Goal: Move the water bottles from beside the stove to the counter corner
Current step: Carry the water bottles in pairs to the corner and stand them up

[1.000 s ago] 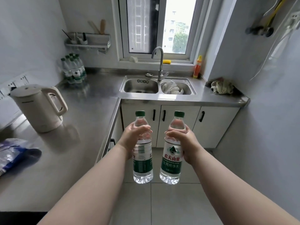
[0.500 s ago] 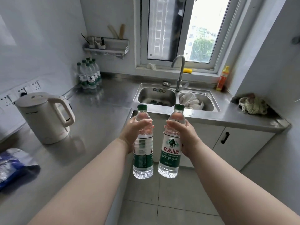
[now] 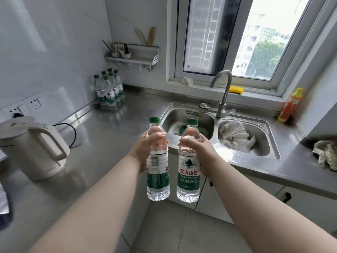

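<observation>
I hold two clear water bottles with green caps and green labels upright in front of me, near the counter's inner edge. My left hand (image 3: pixel 145 147) grips the left bottle (image 3: pixel 158 172) around its upper body. My right hand (image 3: pixel 197 148) grips the right bottle (image 3: pixel 188 172) the same way. Several matching bottles (image 3: pixel 109 88) stand grouped in the far counter corner against the wall, under a small shelf.
A white electric kettle (image 3: pixel 34 147) stands on the steel counter (image 3: pixel 102 136) at left, plugged into wall sockets. A double sink (image 3: pixel 215 123) with a tap and a white cloth lies ahead. An orange bottle (image 3: pixel 290 105) and a rag (image 3: pixel 326 154) sit at right.
I have moved closer to the counter and sink, with both bottles carried forward. The corner bottles and sink now look larger and nearer. My grips are unchanged.
</observation>
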